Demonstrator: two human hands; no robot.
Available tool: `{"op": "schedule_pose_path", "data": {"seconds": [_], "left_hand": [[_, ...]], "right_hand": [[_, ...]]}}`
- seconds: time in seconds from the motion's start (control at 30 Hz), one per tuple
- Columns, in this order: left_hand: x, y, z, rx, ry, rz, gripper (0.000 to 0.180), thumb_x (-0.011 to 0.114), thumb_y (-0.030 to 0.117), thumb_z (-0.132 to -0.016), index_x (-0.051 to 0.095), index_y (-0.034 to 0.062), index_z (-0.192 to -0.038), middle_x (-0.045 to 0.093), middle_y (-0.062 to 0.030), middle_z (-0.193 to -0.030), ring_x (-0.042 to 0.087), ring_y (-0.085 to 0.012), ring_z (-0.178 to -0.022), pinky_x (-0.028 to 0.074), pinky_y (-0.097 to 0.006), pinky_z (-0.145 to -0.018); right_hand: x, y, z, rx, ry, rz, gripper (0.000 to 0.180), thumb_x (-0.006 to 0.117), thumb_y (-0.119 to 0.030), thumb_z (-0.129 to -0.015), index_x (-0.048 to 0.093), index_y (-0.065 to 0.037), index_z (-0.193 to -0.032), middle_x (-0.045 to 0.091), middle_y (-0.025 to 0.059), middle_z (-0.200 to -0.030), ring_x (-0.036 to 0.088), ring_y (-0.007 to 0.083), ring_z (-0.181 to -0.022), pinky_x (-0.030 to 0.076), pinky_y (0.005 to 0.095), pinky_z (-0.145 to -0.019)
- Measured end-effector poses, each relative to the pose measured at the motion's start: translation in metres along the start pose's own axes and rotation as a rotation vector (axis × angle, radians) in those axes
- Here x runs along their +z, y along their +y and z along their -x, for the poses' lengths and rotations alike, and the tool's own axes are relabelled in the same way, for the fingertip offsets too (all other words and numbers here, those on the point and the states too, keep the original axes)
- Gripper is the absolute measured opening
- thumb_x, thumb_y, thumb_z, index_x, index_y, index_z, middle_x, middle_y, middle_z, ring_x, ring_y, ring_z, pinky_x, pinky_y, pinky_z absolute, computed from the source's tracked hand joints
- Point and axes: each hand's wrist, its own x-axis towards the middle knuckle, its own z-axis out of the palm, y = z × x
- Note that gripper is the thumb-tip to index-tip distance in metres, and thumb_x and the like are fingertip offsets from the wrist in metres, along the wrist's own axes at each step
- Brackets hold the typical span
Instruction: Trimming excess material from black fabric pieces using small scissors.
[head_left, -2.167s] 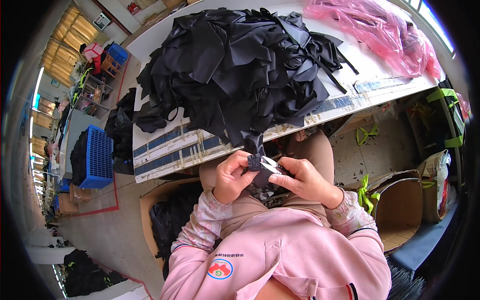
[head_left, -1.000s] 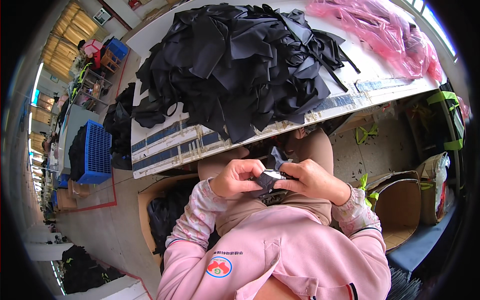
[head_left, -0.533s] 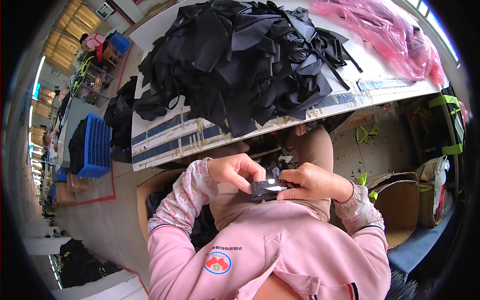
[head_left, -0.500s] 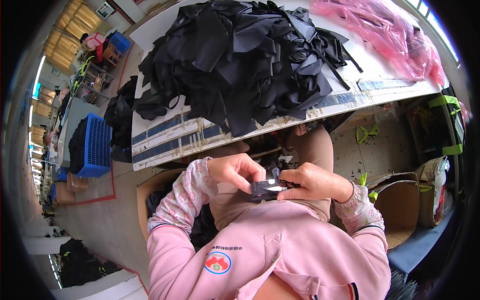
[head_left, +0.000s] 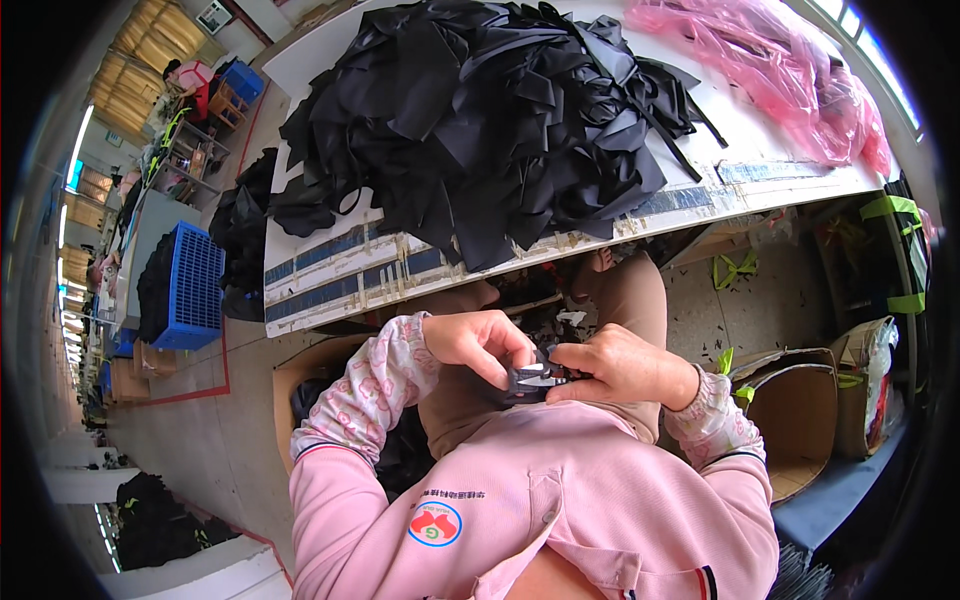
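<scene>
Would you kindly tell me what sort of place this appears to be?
Probably a garment or sewing workshop: a big heap of black cloth lies on the table, the right hand holds snips, and the left hand holds a small black piece at their blades.

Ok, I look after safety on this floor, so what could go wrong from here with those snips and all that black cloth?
The blades of the snips in the right hand point toward the left hand, so a slip might nick a finger. They are also close against the black piece it holds, which might get cut by mistake. And the black cloth pile reaches near the table's front edge, so pieces could slide off.
</scene>
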Motion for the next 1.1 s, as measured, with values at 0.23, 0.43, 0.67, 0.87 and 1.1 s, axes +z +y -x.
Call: {"op": "schedule_pose_path", "data": {"seconds": [0.23, 0.43, 0.67, 0.87, 1.1], "left_hand": [[-0.001, -0.005, -0.001, 0.008, -0.003, -0.026, 0.010, 0.067, 0.005, -0.080, 0.064, -0.0038, -0.085, 0.062, -0.0037, -0.085, 0.055, -0.0104, -0.081, 0.043, -0.025, -0.075], [0.001, -0.004, -0.005, -0.055, 0.003, -0.068, 0.009, 0.067, 0.005, -0.080, 0.063, -0.0017, -0.084, 0.062, -0.0008, -0.079, 0.053, -0.0076, -0.075, 0.043, -0.024, -0.071], [-0.006, -0.010, -0.007, -0.163, -0.075, -0.024, 0.010, 0.067, 0.000, -0.083, 0.061, -0.0059, -0.087, 0.056, -0.0044, -0.090, 0.055, -0.0116, -0.085, 0.046, -0.027, -0.077], [-0.001, -0.011, -0.006, -0.175, -0.020, 0.016, 0.010, 0.067, 0.001, -0.082, 0.061, -0.0048, -0.087, 0.058, -0.0039, -0.091, 0.056, -0.0118, -0.085, 0.045, -0.026, -0.079], [0.019, -0.027, -0.012, 0.360, 0.667, -0.055, 0.012, 0.062, -0.001, -0.084, 0.063, -0.0011, -0.096, 0.061, -0.0001, -0.092, 0.056, -0.0072, -0.085, 0.045, -0.022, -0.080]], "right_hand": [[-0.002, 0.002, 0.000, 0.018, -0.037, 0.045, 0.033, 0.070, -0.034, -0.084, 0.060, -0.003, -0.084, 0.052, 0.0125, -0.053, 0.055, 0.0336, -0.050, 0.041, 0.0404, -0.046], [-0.003, 0.000, -0.002, 0.024, -0.099, 0.007, 0.034, 0.068, -0.036, -0.085, 0.060, -0.003, -0.083, 0.052, 0.0132, -0.053, 0.055, 0.0345, -0.049, 0.042, 0.0405, -0.046], [-0.002, 0.003, -0.006, 0.004, -0.156, 0.005, 0.035, 0.068, -0.036, -0.086, 0.059, -0.003, -0.081, 0.052, 0.0137, -0.053, 0.055, 0.0348, -0.050, 0.041, 0.0410, -0.046], [-0.009, 0.003, 0.001, 0.152, -0.101, -0.128, 0.033, 0.068, -0.032, -0.086, 0.057, -0.001, -0.078, 0.055, 0.0172, -0.058, 0.057, 0.0374, -0.056, 0.043, 0.0423, -0.051], [0.010, 0.002, 0.009, 0.278, 0.332, 0.089, 0.034, 0.073, -0.030, -0.081, 0.054, -0.002, -0.081, 0.061, 0.0130, -0.062, 0.060, 0.0348, -0.055, 0.046, 0.0400, -0.050]]}}
